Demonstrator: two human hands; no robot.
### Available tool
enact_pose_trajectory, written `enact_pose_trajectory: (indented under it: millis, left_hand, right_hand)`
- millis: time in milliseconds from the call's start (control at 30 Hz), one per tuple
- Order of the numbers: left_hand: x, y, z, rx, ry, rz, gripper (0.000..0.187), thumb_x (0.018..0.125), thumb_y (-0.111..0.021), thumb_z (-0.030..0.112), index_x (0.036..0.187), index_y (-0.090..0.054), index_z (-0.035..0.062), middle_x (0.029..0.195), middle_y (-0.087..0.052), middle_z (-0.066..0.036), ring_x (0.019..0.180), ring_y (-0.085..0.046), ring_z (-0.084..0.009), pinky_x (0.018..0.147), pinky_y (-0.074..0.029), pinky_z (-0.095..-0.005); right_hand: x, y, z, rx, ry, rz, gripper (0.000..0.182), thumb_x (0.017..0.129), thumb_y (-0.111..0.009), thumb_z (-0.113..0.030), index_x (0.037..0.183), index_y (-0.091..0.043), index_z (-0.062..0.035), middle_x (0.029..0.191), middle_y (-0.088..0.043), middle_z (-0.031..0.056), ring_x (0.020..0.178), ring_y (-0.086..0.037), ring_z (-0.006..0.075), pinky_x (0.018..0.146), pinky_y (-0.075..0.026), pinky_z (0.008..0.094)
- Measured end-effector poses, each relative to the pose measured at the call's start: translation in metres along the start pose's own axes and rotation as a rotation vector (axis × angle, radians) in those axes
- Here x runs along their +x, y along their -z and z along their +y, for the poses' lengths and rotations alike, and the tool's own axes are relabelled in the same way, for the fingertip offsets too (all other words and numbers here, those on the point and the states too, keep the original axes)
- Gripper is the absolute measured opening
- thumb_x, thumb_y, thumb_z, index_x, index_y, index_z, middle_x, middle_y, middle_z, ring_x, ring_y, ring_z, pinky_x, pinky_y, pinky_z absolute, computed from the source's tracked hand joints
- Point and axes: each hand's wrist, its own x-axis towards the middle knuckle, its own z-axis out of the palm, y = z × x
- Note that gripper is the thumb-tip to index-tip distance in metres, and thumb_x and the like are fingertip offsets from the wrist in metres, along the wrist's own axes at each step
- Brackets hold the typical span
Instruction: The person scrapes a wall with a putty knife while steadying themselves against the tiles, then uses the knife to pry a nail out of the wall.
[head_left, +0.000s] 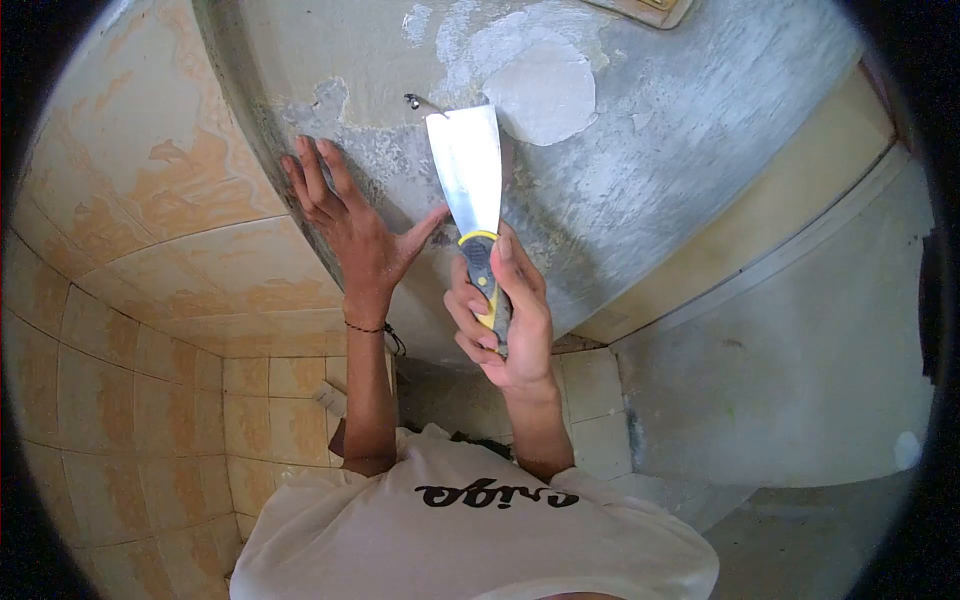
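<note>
left hand (350, 225): grip open, flat on wall (620, 170) | right hand (505, 320): closed around scraper (475, 190) handle

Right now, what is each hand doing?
Left hand: open, flat on the wall.
Right hand: closed, holding the scraper.

the only lettering is a black script word, seen upside down and not surely readable, on the white shirt (470, 530) below the hands.

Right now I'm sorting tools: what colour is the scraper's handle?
Grey with yellow trim, seen in the head view: scraper's handle.
</note>
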Motion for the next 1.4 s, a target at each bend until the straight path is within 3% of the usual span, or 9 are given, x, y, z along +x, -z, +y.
enact_pose_trajectory:
  millis: [367, 433, 567, 667, 733, 867, 967, 1033, 1400]
  left_hand:
    - [-0.001, -0.001, -0.001, -0.011, 0.027, -0.003, 0.141, 0.063, -0.088, 0.064, 0.162, -0.012, -0.0009, 0.166, -0.013, -0.025, 0.152, -0.012, -0.0487, 0.124, -0.017, -0.0601]
    - [-0.001, -0.001, 0.0, -0.013, 0.031, -0.005, 0.141, 0.063, -0.088, 0.064, 0.162, -0.012, -0.0008, 0.166, -0.013, -0.025, 0.152, -0.012, -0.0487, 0.124, -0.017, -0.0601]
    - [-0.002, -0.001, -0.002, -0.022, 0.022, -0.007, 0.141, 0.063, -0.088, 0.064, 0.162, -0.012, -0.0007, 0.167, -0.013, -0.025, 0.152, -0.011, -0.0486, 0.124, -0.016, -0.0602]
    - [0.0, 0.0, -0.001, -0.015, 0.021, -0.005, 0.14, 0.064, -0.087, 0.064, 0.162, -0.012, -0.0004, 0.167, -0.012, -0.025, 0.152, -0.011, -0.0488, 0.124, -0.016, -0.0602]
    - [0.0, 0.0, -0.001, -0.019, 0.024, -0.01, 0.139, 0.065, -0.087, 0.064, 0.162, -0.012, -0.0003, 0.167, -0.012, -0.025, 0.152, -0.011, -0.0489, 0.124, -0.016, -0.0602]
    - [-0.001, 0.0, 0.0, -0.03, 0.032, -0.012, 0.138, 0.065, -0.087, 0.063, 0.162, -0.012, -0.0001, 0.167, -0.013, -0.025, 0.152, -0.011, -0.0487, 0.124, -0.016, -0.0602]
    - [-0.001, -0.001, -0.001, -0.034, 0.03, -0.003, 0.138, 0.065, -0.087, 0.063, 0.162, -0.012, -0.0001, 0.167, -0.013, -0.024, 0.152, -0.011, -0.0484, 0.124, -0.016, -0.0603]
    - [-0.001, -0.001, -0.001, -0.029, 0.027, -0.001, 0.138, 0.065, -0.087, 0.063, 0.162, -0.012, -0.0001, 0.167, -0.013, -0.024, 0.152, -0.011, -0.0484, 0.124, -0.016, -0.0605]
    - [0.0, 0.0, -0.001, -0.034, 0.032, -0.009, 0.139, 0.063, -0.088, 0.064, 0.162, -0.013, -0.0008, 0.166, -0.013, -0.025, 0.152, -0.011, -0.0485, 0.124, -0.016, -0.0614]
  right_hand:
    - [0.001, -0.004, -0.001, -0.056, 0.013, 0.008, 0.047, 0.111, -0.042, -0.039, 0.149, -0.042, -0.0106, 0.073, -0.041, 0.0004, 0.044, -0.034, 0.0034, 0.03, -0.025, 0.0169]
    - [-0.001, -0.01, 0.0, -0.081, 0.036, 0.083, 0.041, 0.111, -0.045, -0.04, 0.137, -0.051, -0.009, 0.07, -0.047, 0.0, 0.042, -0.037, 0.0027, 0.031, -0.024, 0.0178]
    - [0.001, -0.008, 0.0, -0.06, 0.033, 0.063, 0.04, 0.111, -0.045, -0.04, 0.135, -0.052, -0.0088, 0.071, -0.047, 0.0003, 0.042, -0.037, 0.0027, 0.031, -0.024, 0.0178]
    - [-0.001, -0.009, 0.001, -0.057, 0.053, 0.074, 0.041, 0.111, -0.045, -0.04, 0.137, -0.051, -0.0088, 0.071, -0.046, 0.0004, 0.042, -0.036, 0.0027, 0.032, -0.025, 0.0181]
    - [0.0, -0.004, -0.001, -0.063, 0.016, 0.038, 0.047, 0.111, -0.042, -0.038, 0.15, -0.042, -0.0109, 0.072, -0.042, 0.0004, 0.043, -0.034, 0.0035, 0.03, -0.024, 0.0171]
    - [-0.003, -0.009, 0.001, -0.052, 0.031, 0.046, 0.046, 0.111, -0.042, -0.038, 0.149, -0.042, -0.0109, 0.072, -0.042, 0.0003, 0.043, -0.034, 0.0035, 0.03, -0.024, 0.0169]
    - [0.0, -0.008, -0.003, -0.055, 0.01, 0.07, 0.04, 0.11, -0.045, -0.041, 0.134, -0.052, -0.0089, 0.071, -0.045, 0.0001, 0.043, -0.037, 0.0035, 0.032, -0.025, 0.0183]
    - [0.005, -0.007, 0.0, -0.014, -0.003, 0.009, 0.045, 0.111, -0.042, -0.038, 0.148, -0.043, -0.0121, 0.073, -0.041, 0.0, 0.043, -0.034, 0.0037, 0.03, -0.024, 0.0169]
    - [0.002, -0.004, -0.004, -0.011, -0.024, 0.023, 0.042, 0.111, -0.042, -0.039, 0.146, -0.044, -0.014, 0.072, -0.04, 0.0001, 0.043, -0.033, 0.0038, 0.03, -0.023, 0.0167]
